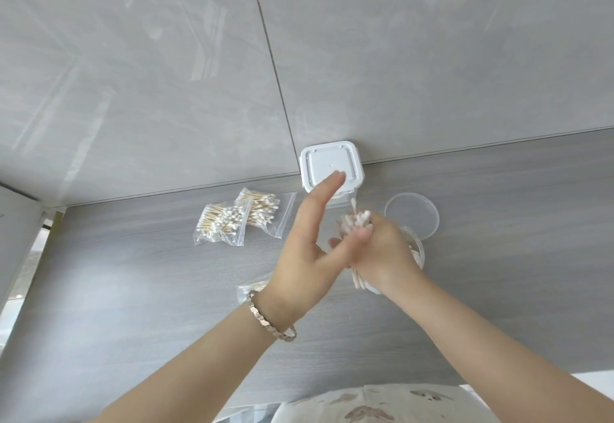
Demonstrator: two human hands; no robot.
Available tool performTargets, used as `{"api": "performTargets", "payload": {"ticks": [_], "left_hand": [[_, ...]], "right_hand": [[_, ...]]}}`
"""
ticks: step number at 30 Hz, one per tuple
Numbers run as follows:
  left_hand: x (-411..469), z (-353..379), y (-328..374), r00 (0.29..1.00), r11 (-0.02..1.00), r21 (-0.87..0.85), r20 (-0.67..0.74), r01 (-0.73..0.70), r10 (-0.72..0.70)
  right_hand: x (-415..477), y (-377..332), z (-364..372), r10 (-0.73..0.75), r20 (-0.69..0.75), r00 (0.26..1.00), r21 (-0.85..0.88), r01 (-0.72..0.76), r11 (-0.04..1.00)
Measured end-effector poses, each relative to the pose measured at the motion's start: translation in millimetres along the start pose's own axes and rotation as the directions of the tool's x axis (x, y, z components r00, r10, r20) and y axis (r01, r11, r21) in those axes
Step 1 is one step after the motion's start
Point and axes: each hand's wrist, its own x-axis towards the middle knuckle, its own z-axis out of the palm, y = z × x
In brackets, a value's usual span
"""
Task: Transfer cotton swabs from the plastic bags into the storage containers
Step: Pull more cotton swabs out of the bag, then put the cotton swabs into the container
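Note:
My right hand (378, 249) grips a bundle of cotton swabs (357, 221), white tips sticking out above and below the fist. It hovers over a clear round container (419, 248), mostly hidden behind the hand. My left hand (309, 249) is flat and open, its thumb touching the bundle's side. Two clear plastic bags of swabs (232, 219) lie on the counter to the left. Another bag (249, 289) peeks out from under my left wrist.
A square container with a white lid (330, 166) stands against the wall behind my hands. A clear round lid (412, 215) lies to the right of it. The grey wood-grain counter (133, 289) ends at a tiled wall behind and an edge at left.

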Motion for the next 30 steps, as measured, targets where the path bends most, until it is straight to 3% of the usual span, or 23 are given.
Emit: {"api": "performTargets", "payload": {"ticks": [2,3,6,8,13,16,18,22,24,27,30], "left_hand": [[3,-4,-2,0.987,0.967,0.208,0.086,-0.15,0.134],[3,-4,-4,0.989,0.953,0.269,0.085,-0.142,0.123],[-5,0,-11,0.992,0.971,0.216,0.054,0.1,-0.114],[-16,2,-18,0.95,0.955,0.128,0.131,0.267,-0.283],[-49,6,-41,0.822,0.882,0.313,0.346,0.354,-0.452],[-69,10,-53,0.754,0.846,0.304,0.389,0.438,-0.53],[-76,11,-55,0.721,0.82,0.202,0.396,0.536,-0.569],[-77,8,-53,0.783,0.819,-0.026,0.309,0.574,-0.539],[-80,9,-53,0.781,0.833,-0.023,0.363,0.553,-0.508],[-87,14,-51,0.708,0.844,0.046,0.519,0.535,-0.478],[-86,16,-50,0.763,0.855,-0.001,0.453,0.518,-0.462]], "right_hand": [[-5,3,4,-0.046,0.074,0.996,-0.259,0.063,0.964],[-9,5,6,-0.07,0.092,0.993,-0.325,0.096,0.941],[-24,13,7,0.021,0.176,0.984,-0.102,-0.003,0.995],[-34,22,7,0.111,0.241,0.964,0.016,-0.118,0.993],[-60,52,8,0.248,0.392,0.886,0.086,-0.304,0.949],[-75,67,8,0.365,0.472,0.802,0.124,-0.47,0.874],[-79,73,8,0.433,0.509,0.744,0.13,-0.564,0.816],[-80,70,5,0.478,0.57,0.668,0.068,-0.619,0.783],[-80,68,3,0.495,0.596,0.631,0.074,-0.658,0.749],[-79,68,0,0.493,0.642,0.588,0.044,-0.67,0.741],[-77,67,-2,0.491,0.649,0.582,0.051,-0.676,0.735]]}}
